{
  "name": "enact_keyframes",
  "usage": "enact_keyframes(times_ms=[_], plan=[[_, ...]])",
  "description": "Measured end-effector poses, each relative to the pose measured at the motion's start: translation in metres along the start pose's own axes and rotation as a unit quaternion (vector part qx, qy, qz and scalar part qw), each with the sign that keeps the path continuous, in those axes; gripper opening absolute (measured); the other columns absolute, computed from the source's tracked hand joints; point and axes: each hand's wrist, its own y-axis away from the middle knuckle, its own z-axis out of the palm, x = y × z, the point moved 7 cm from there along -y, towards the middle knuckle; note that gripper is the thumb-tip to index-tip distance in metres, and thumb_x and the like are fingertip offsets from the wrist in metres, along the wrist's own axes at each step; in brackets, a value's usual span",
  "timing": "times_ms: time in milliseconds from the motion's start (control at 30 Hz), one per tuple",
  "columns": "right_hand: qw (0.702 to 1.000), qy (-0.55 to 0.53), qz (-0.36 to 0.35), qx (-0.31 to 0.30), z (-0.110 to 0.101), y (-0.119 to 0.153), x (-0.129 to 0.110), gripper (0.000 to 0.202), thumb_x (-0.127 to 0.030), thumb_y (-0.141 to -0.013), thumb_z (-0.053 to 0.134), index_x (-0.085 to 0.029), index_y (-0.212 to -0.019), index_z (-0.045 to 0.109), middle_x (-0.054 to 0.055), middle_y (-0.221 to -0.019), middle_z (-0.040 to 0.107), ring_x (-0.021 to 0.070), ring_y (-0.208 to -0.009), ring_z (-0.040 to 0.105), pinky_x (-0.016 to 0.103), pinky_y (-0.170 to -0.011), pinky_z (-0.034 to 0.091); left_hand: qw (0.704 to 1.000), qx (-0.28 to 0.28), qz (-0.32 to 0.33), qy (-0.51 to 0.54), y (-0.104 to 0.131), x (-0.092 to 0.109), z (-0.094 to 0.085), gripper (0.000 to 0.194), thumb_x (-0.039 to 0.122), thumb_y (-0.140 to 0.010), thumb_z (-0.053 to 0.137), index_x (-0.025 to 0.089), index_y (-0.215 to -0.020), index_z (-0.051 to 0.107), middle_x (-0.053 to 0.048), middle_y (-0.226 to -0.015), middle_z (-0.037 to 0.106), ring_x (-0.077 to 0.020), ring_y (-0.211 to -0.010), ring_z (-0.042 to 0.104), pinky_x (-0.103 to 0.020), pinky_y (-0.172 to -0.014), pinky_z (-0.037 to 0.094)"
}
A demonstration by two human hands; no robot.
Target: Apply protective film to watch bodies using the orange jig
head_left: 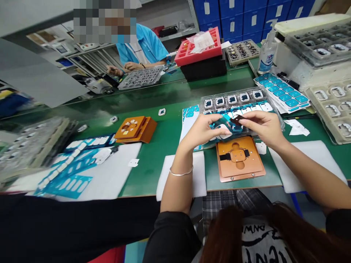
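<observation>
Dark piece (235, 119): long axis leftward, roughly along bench's (152, 164) near edge
Right hand (261, 126): pinching it
Left hand (203, 128): grip unclear

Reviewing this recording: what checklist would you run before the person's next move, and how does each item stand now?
1. Small, dark, flat piece secured: ok, pinched in the right hand.
2. Left hand grip settled: cannot tell whether it grips the translucent teal film beside its fingers.
3. Orange, square fixture plate uncovered by the hands: ok, both are beyond its recess.
4. Small, white, perforated piece well away from the fixture plate: not ok, it lies close to the right edge.
5. Clear plastic tray nearby: ok, it sits just beyond the fixture plate, with white-framed parts in its far row.
</observation>
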Motion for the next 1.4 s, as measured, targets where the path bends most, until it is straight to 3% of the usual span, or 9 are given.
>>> enact_keyframes(times_ms=[300,667,800,933,1067,1133,1200,1300,1400], plan=[[0.991,0.093,-0.084,0.053,-0.009,0.005,-0.024,0.005,-0.021,-0.081,0.073,-0.024,-0.08,0.077,0.0,-0.082,0.075,0.0197,-0.077,0.07,0.036,-0.073,0.057,0.999,-0.04,-0.023,-0.015,0.0,0.0,0.001,0.029,0.042,-0.074,0.076,0.017,-0.068,0.063,0.003,-0.066,0.061,-0.0101,-0.064,0.05,-0.023,-0.061,0.039],[0.949,0.222,-0.223,0.025,-0.007,0.008,-0.041,0.009,-0.023,-0.089,0.069,-0.027,-0.085,0.075,-0.001,-0.084,0.076,0.0205,-0.077,0.07,0.04,-0.074,0.054,0.996,-0.081,-0.028,0.006,0.003,0.0,0.002,0.033,0.046,-0.073,0.079,0.016,-0.073,0.065,0.001,-0.073,0.064,-0.0124,-0.072,0.056,-0.024,-0.066,0.044],[0.926,0.256,-0.276,0.01,-0.005,0.011,-0.044,0.009,-0.021,-0.092,0.067,-0.027,-0.09,0.073,-0.001,-0.085,0.075,0.0202,-0.078,0.069,0.039,-0.074,0.053,0.996,-0.084,-0.018,0.015,0.006,-0.006,0.002,0.034,0.043,-0.073,0.08,0.017,-0.09,0.068,-0.003,-0.089,0.069,-0.0143,-0.081,0.062,-0.025,-0.071,0.05],[0.903,0.29,-0.314,0.046,-0.014,0.013,-0.049,0.012,-0.018,-0.092,0.065,-0.028,-0.092,0.071,0.0,-0.087,0.075,0.0213,-0.08,0.069,0.04,-0.075,0.053,0.998,-0.064,0.023,0.01,0.009,-0.007,-0.002,0.06,0.049,-0.071,0.081,0.023,-0.122,0.061,-0.01,-0.127,0.063,-0.019,-0.102,0.066,-0.025,-0.077,0.055],[0.928,0.229,-0.28,0.085,-0.025,0.015,-0.052,0.016,-0.017,-0.088,0.07,-0.028,-0.1,0.071,0.0,-0.089,0.073,0.0208,-0.081,0.069,0.038,-0.074,0.055,0.997,-0.018,0.059,-0.043,0.007,-0.01,-0.009,0.07,0.058,-0.076,0.074,0.028,-0.136,0.054,-0.01,-0.142,0.055,-0.0253,-0.126,0.056,-0.031,-0.095,0.053],[0.963,0.167,-0.203,0.053,-0.023,0.016,-0.045,0.025,-0.019,-0.086,0.072,-0.027,-0.109,0.069,0.001,-0.089,0.072,0.0197,-0.08,0.069,0.034,-0.07,0.056,0.995,0.031,0.051,-0.086,0.003,-0.017,-0.014,0.063,0.059,-0.081,0.068,0.026,-0.134,0.055,-0.009,-0.137,0.059,-0.0253,-0.123,0.058,-0.035,-0.098,0.051],[0.986,0.121,-0.112,-0.04,-0.01,0.019,-0.035,0.023,-0.024,-0.086,0.072,-0.024,-0.109,0.069,0.001,-0.089,0.072,0.0177,-0.076,0.068,0.03,-0.065,0.056,0.984,0.076,0.033,-0.159,-0.003,-0.025,-0.016,0.058,0.056,-0.087,0.062,0.025,-0.134,0.055,-0.01,-0.133,0.061,-0.0264,-0.118,0.059,-0.039,-0.1,0.048],[0.968,0.13,-0.024,-0.212,0.016,0.032,-0.02,0.011,-0.028,-0.087,0.069,-0.02,-0.094,0.073,0.002,-0.081,0.072,0.0142,-0.063,0.064,0.027,-0.056,0.051,0.948,0.095,-0.013,-0.303,-0.012,-0.036,-0.01,0.056,0.051,-0.093,0.055,0.027,-0.142,0.047,-0.012,-0.134,0.06,-0.0327,-0.119,0.054,-0.052,-0.103,0.039],[0.94,0.198,-0.04,-0.274,0.024,0.04,-0.015,0.007,-0.022,-0.087,0.067,-0.019,-0.09,0.073,0.002,-0.076,0.072,0.0151,-0.064,0.06,0.028,-0.058,0.046,0.914,0.103,-0.047,-0.389,-0.014,-0.042,-0.004,0.058,0.051,-0.094,0.052,0.028,-0.146,0.041,-0.014,-0.139,0.055,-0.0379,-0.123,0.048,-0.059,-0.103,0.031]])
